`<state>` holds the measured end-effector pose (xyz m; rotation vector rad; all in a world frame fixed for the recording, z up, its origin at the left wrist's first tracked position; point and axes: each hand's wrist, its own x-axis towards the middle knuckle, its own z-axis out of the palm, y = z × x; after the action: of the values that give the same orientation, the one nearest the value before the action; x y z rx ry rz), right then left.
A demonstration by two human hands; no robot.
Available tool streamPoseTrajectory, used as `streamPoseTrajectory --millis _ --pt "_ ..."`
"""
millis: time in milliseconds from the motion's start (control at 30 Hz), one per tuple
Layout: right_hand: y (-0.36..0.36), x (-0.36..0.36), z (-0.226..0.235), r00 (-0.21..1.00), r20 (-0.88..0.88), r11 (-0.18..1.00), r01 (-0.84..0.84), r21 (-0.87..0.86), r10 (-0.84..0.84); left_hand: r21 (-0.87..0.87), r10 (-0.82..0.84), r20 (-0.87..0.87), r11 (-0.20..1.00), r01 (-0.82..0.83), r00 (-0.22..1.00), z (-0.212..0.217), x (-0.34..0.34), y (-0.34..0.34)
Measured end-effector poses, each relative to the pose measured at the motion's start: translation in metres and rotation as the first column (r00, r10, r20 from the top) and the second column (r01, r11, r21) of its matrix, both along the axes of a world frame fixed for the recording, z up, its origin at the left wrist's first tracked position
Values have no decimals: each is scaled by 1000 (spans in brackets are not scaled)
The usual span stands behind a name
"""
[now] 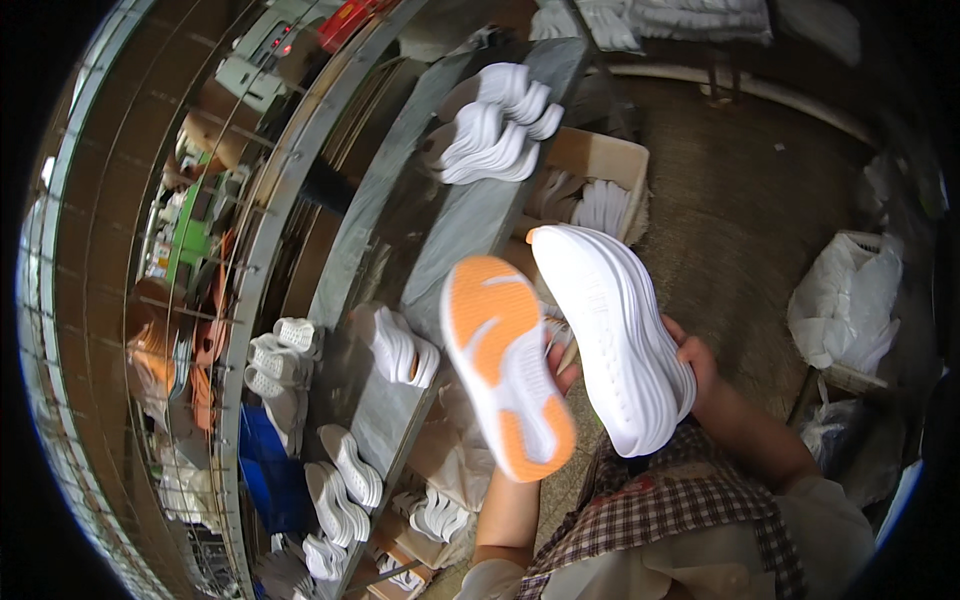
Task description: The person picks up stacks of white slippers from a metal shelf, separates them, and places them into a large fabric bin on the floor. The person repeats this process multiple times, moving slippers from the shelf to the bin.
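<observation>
My left hand (564,368) is closed on a white shoe sole (505,367) with orange tread patches, its underside facing up. Most of those fingers are hidden behind the sole. In my right hand (693,362) is a stack of white shoe soles (612,340), nested one on another and held by the side edge. An orange tip shows at the stack's far end. The two loads are held side by side, slightly apart, in front of my checked apron (660,520).
To the left runs a long grey bench (385,410) with stacks of white soles (490,140) and a small pile (402,347). Wire mesh (255,210) stands beyond it. A box of soles (625,165) sits past the bench; a basket with a plastic bag (845,300) is at right.
</observation>
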<state>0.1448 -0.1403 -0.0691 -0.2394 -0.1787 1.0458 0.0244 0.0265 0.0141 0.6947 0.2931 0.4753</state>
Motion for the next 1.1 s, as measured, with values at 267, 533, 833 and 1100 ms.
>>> streamPoseTrajectory --millis 267,533,833,1100 --pt "29 -8 -8 955 156 954 -217 -209 252 177 -182 -395 947 269 900 1 0 28" --pt "68 -14 -16 912 -223 847 -404 -345 344 986 669 -148 44 160 728 18 -60 136" --pt "72 -12 -14 888 -412 840 -376 -391 206 820 785 -561 571 47 263 -42 -90 431" --pt "66 -11 -16 930 -279 826 -345 -446 238 498 500 -518 836 -230 695 -21 -101 430"
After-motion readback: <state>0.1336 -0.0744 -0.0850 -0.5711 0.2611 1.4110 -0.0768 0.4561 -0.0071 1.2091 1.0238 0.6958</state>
